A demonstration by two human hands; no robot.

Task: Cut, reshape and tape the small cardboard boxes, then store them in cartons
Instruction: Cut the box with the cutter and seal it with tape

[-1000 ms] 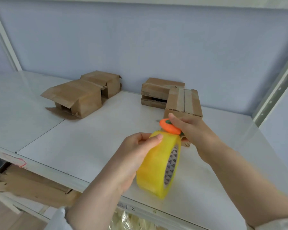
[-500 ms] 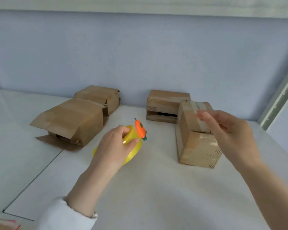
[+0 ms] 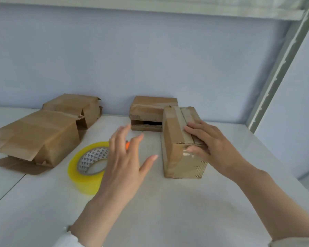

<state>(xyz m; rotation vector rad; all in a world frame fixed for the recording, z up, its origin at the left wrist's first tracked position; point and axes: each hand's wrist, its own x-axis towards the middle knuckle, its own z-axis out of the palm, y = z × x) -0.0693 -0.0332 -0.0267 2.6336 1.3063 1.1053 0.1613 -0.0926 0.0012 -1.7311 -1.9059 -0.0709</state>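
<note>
Four small cardboard boxes sit on the white shelf (image 3: 168, 207) in the head view. The taped box (image 3: 173, 139) stands right of centre, its long axis running from the viewer toward the back wall. The right hand (image 3: 216, 145) lies flat on its top, with the thumb on the near end face. The left hand (image 3: 127, 163) hovers with its fingers spread, holding nothing, over the yellow tape roll (image 3: 82, 175), which lies on the shelf.

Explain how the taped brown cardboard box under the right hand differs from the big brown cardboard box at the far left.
The taped brown cardboard box is closed, with tape along its top; the big brown cardboard box has open flaps. The right hand rests on the taped box; no hand touches the big box. The big box looks wider. Both are brown cardboard on the white shelf.
</note>
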